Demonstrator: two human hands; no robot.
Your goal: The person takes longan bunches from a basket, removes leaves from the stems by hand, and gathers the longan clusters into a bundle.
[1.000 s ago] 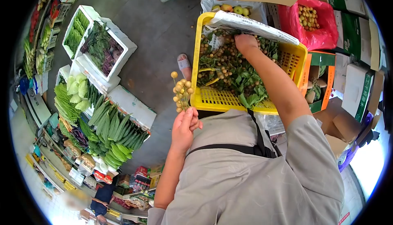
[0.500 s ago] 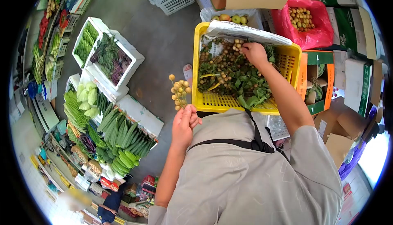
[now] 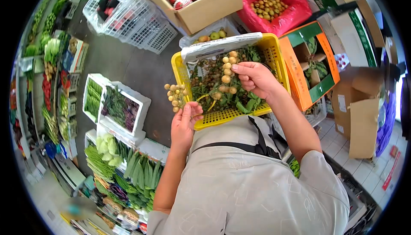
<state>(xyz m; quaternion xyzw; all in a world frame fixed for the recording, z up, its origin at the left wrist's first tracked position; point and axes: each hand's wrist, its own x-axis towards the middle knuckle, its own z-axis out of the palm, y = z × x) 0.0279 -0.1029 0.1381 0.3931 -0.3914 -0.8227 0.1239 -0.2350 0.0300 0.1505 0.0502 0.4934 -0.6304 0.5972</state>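
Observation:
In my left hand [image 3: 184, 123], closed round its stems, is a bunch of longans [image 3: 176, 95], held up at the left side of a yellow plastic basket [image 3: 280, 70]. My right hand [image 3: 255, 78] pinches a second longan cluster [image 3: 227, 71], lifted above the basket with several round tan fruits hanging from it. Below, the basket holds more longans [image 3: 203, 81] on twigs with green leaves [image 3: 249, 102]. A printed white sheet [image 3: 220, 46] lies along the basket's far rim.
Beyond the basket stand a cardboard box of net-wrapped fruit [image 3: 209, 10] and a pink bag of small round fruit [image 3: 269, 6]. An orange-and-green box [image 3: 295, 74] is at the right. White foam boxes of greens [image 3: 124, 108] stand at the left, with white crates [image 3: 128, 16] farther back.
My right hand has risen out of the basket with a longan cluster. My left hand still holds its bunch. The view has shifted, bringing the net-wrapped fruit into sight.

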